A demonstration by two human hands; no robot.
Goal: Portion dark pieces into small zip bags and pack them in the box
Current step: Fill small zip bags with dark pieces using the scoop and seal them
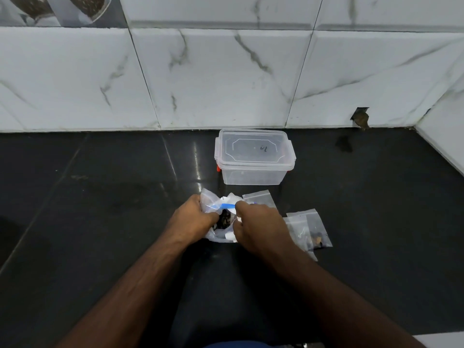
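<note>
On the dark counter, the left hand and the right hand both pinch a big clear bag with a blue zip strip, and dark pieces show inside it. Behind it stands one clear box with its lid on; what is inside is hard to see. At least three small zip bags lie to the right, partly hidden by the right hand, one with a few dark pieces.

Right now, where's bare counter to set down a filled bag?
Bare counter lies left of the left hand and the box. It is crowded right of the right hand, where small zip bags overlap. A narrow strip separates box and bags.
</note>
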